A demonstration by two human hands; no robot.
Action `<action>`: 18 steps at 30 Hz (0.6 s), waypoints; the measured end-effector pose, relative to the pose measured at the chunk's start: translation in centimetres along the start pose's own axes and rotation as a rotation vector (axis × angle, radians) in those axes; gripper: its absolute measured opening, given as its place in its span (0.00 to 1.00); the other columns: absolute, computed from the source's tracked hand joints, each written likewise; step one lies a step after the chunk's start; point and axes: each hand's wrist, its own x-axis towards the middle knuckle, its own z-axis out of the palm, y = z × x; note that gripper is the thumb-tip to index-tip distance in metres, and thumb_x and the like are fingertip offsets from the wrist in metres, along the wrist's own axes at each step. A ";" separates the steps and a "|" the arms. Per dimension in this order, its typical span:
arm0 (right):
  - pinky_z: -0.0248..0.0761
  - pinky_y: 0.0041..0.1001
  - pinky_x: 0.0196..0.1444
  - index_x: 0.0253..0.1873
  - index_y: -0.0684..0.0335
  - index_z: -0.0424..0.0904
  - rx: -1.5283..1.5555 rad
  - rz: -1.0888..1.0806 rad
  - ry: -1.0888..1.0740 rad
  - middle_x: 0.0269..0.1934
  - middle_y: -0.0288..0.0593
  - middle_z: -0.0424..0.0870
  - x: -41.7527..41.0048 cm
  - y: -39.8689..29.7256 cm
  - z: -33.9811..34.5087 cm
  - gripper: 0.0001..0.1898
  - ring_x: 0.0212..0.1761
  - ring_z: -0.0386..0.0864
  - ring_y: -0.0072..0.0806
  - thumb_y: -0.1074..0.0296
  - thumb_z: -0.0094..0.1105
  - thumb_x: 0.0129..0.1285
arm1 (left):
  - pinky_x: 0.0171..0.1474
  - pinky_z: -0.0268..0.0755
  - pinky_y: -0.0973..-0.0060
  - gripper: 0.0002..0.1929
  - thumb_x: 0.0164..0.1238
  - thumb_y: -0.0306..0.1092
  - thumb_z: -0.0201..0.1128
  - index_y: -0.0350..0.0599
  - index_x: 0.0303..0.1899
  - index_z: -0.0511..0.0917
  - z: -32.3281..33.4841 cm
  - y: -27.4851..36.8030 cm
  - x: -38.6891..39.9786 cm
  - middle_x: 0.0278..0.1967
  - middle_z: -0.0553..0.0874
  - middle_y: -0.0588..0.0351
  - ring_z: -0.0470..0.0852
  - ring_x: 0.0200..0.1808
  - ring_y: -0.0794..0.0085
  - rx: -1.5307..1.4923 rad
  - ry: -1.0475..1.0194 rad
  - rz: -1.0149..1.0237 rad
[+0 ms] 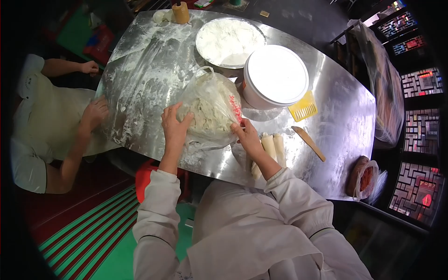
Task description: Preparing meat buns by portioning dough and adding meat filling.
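Observation:
A clear plastic bag [196,87] bearing red writing lies around a large lump of pale dough [204,115] on the steel table in front of me. My left hand [175,122] is at the bag's left side, fingers and thumb spread, the thumb against the film. At the opposite side, my right hand [247,136] pinches the bag's edge between thumb and fingers just below the red writing. Under my right wrist lie several pale cylinders [269,145], probably rolling pins, partly hidden by the forearm.
On the floured table [140,87] stand a flour basin [229,38] and a lidded white bucket [276,75]. Nearby are a yellow slotted scraper [303,106], a wooden spatula [309,143] and a brown container with red contents [365,178]. A co-worker's hand [94,113] touches the left edge.

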 end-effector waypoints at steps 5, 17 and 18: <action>0.78 0.29 0.37 0.62 0.68 0.70 -0.195 0.079 -0.104 0.46 0.45 0.81 -0.2 1.7 0.8 0.28 0.41 0.81 0.30 0.54 0.65 0.66 | 0.68 0.63 0.68 0.34 0.72 0.57 0.61 0.35 0.65 0.72 0.6 -2.6 4.0 0.65 0.74 0.48 0.73 0.66 0.60 -0.737 0.031 -0.544; 0.71 0.38 0.60 0.58 0.65 0.78 -0.261 -0.047 -0.202 0.52 0.54 0.84 -0.2 2.1 -6.3 0.17 0.54 0.80 0.52 0.68 0.59 0.66 | 0.65 0.65 0.68 0.28 0.76 0.53 0.59 0.38 0.63 0.73 1.2 -1.3 -5.1 0.61 0.77 0.52 0.75 0.62 0.66 -1.260 -0.020 -0.627; 0.72 0.38 0.59 0.55 0.66 0.78 -0.330 -0.029 -0.225 0.49 0.53 0.84 -0.3 1.2 -6.8 0.14 0.52 0.81 0.48 0.67 0.59 0.67 | 0.65 0.65 0.68 0.28 0.76 0.53 0.59 0.38 0.63 0.73 1.5 -1.0 -6.5 0.61 0.77 0.52 0.75 0.62 0.66 -1.257 -0.010 -0.628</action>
